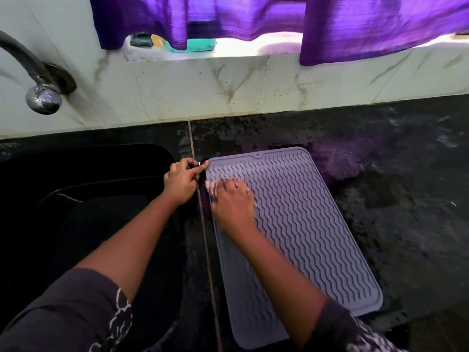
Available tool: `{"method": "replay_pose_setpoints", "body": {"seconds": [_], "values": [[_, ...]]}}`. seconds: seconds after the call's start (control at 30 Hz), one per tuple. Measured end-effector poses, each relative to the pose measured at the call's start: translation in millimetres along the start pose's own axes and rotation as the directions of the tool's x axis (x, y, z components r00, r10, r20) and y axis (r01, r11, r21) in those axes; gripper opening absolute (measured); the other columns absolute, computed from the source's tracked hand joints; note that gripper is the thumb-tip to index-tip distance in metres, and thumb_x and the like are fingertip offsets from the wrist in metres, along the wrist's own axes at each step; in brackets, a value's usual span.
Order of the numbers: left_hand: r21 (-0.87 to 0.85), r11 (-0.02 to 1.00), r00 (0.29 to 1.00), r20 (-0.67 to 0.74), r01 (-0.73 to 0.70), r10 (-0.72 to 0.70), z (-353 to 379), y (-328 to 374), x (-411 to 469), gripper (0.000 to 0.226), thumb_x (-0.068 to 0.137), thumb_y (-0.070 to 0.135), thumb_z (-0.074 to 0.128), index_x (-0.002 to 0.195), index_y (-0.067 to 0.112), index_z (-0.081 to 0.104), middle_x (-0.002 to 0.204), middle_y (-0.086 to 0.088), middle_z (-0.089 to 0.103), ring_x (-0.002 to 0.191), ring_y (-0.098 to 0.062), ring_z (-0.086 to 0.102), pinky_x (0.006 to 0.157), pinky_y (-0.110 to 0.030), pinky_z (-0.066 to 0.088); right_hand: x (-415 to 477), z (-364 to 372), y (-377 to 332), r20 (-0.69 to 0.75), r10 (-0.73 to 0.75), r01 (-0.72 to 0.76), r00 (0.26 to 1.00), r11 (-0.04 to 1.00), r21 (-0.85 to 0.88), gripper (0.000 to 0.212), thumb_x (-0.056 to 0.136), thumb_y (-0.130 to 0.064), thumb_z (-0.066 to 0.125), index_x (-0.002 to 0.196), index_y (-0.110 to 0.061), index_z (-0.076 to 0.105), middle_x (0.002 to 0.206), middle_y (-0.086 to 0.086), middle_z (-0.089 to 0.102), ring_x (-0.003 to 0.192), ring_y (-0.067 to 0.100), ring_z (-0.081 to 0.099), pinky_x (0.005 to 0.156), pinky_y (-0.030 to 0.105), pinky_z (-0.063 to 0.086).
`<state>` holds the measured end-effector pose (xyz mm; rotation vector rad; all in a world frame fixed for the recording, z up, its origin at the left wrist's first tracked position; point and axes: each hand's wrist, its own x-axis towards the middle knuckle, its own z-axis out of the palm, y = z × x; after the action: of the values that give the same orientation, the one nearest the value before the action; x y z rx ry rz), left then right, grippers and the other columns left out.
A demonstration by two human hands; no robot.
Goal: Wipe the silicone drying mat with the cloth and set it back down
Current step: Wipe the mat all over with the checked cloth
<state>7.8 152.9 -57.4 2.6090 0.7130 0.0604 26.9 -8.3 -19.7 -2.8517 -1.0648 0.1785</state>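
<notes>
A grey-lilac silicone drying mat (299, 224) with wavy ridges lies flat on the black countertop, its long side running away from me. My left hand (181, 179) pinches the mat's far left corner between thumb and fingers. My right hand (232, 201) presses a small pale cloth (215, 185) onto the mat near its far left edge; the cloth is mostly hidden under my fingers and looks blurred.
A black sink (83, 199) lies to the left of the mat, with a chrome tap (43, 97) above it. Wet black countertop (393, 199) extends right. Behind stand a marble-tiled wall, a window ledge with a teal box (195, 45), and purple curtains (279, 16).
</notes>
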Motion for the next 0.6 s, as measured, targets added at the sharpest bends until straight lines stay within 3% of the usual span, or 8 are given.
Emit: {"method": "replay_pose_setpoints", "body": {"seconds": [0.1, 0.17, 0.23, 0.37, 0.47, 0.6], "values": [[-0.015, 1.000, 1.000, -0.005, -0.005, 0.005, 2, -2, -1, 0.045, 0.096, 0.024, 0.043, 0.134, 0.047, 0.043, 0.136, 0.004, 0.042, 0.126, -0.025, 0.034, 0.105, -0.039, 0.030, -9, -11, 12, 0.098, 0.015, -0.031, 0.995, 0.986, 0.163, 0.041, 0.095, -0.041, 0.040, 0.121, -0.012, 0.053, 0.118, 0.007, 0.052, 0.110, 0.025, 0.043, 0.090, 0.043, 0.043], [-0.013, 1.000, 1.000, -0.001, -0.011, 0.011, 3, -2, 0, 0.044, 0.096, 0.025, 0.043, 0.134, 0.048, 0.043, 0.135, 0.004, 0.043, 0.125, -0.025, 0.035, 0.105, -0.039, 0.031, 11, -17, 19, 0.056, 0.086, -0.097, 0.995, 0.969, 0.228, 0.040, 0.096, -0.041, 0.039, 0.121, -0.014, 0.054, 0.116, 0.007, 0.053, 0.108, 0.024, 0.043, 0.087, 0.038, 0.042], [-0.015, 1.000, 1.000, -0.011, -0.013, 0.013, 4, -3, 0, 0.044, 0.096, 0.025, 0.043, 0.133, 0.048, 0.043, 0.134, 0.004, 0.043, 0.125, -0.024, 0.036, 0.104, -0.040, 0.033, 32, -16, 24, -0.036, 0.113, -0.105, 0.993, 0.980, 0.172, 0.042, 0.095, -0.038, 0.038, 0.129, -0.015, 0.047, 0.126, 0.008, 0.051, 0.112, 0.026, 0.041, 0.087, 0.040, 0.037], [-0.015, 1.000, 0.999, -0.039, -0.022, 0.021, 6, -3, -2, 0.044, 0.096, 0.024, 0.043, 0.134, 0.048, 0.043, 0.135, 0.004, 0.043, 0.125, -0.024, 0.035, 0.103, -0.039, 0.031, 34, -3, 30, -0.029, 0.106, -0.104, 0.994, 0.993, 0.055, 0.048, 0.093, -0.039, 0.038, 0.135, -0.015, 0.040, 0.137, 0.010, 0.044, 0.122, 0.030, 0.036, 0.093, 0.044, 0.034], [-0.019, 1.000, 0.999, -0.041, -0.014, 0.013, 5, -1, -4, 0.045, 0.097, 0.024, 0.041, 0.135, 0.048, 0.042, 0.136, 0.004, 0.041, 0.125, -0.024, 0.034, 0.104, -0.038, 0.029, 13, -1, 36, -0.040, 0.078, -0.076, 0.996, 0.996, 0.035, 0.046, 0.094, -0.039, 0.039, 0.131, -0.014, 0.044, 0.130, 0.009, 0.050, 0.116, 0.027, 0.040, 0.088, 0.041, 0.038], [-0.009, 1.000, 0.999, -0.037, -0.027, 0.027, 6, -3, -4, 0.044, 0.097, 0.025, 0.040, 0.135, 0.047, 0.042, 0.136, 0.003, 0.042, 0.126, -0.024, 0.035, 0.103, -0.039, 0.031, 22, -19, 32, -0.047, 0.147, -0.139, 0.988, 0.981, 0.136, 0.038, 0.096, -0.041, 0.038, 0.113, -0.013, 0.058, 0.111, 0.009, 0.060, 0.103, 0.024, 0.045, 0.077, 0.036, 0.035]]}}
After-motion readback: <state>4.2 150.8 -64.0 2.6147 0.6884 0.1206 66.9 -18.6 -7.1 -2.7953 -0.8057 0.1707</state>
